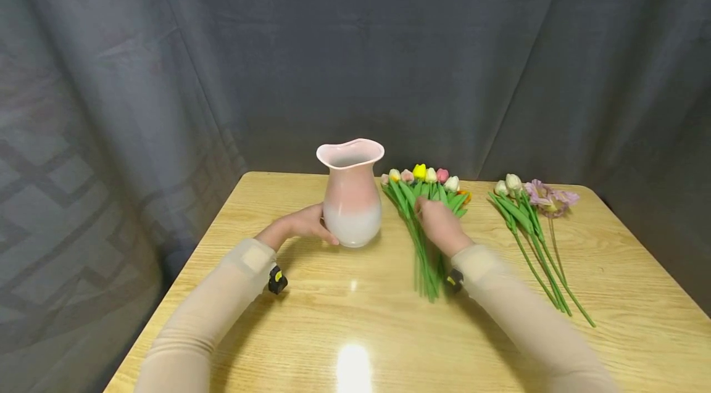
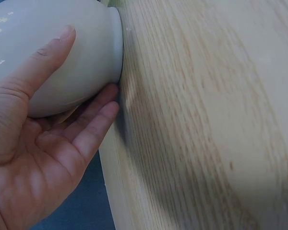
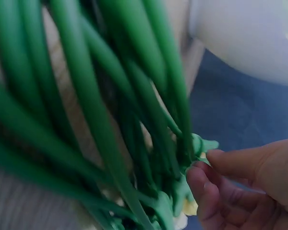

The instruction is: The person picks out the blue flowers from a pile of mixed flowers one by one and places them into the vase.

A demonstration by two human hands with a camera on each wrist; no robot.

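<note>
Left hand [image 1: 305, 222] round pink-white vase [image 1: 353, 202] — right hand [image 1: 441, 224] at tulips [image 1: 409, 194].

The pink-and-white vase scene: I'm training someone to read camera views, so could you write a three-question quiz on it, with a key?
1. Which is touching the vase?
A) the left hand
B) the right hand
C) both hands

2. True or false: the vase is lying on its side.

3. Fill in the colour: toward the right of the table, the purple flowers lie beside ____ tulips.

Key:
1. A; its thumb and fingers are around the lower part.
2. False; it stands upright.
3. White.
</note>
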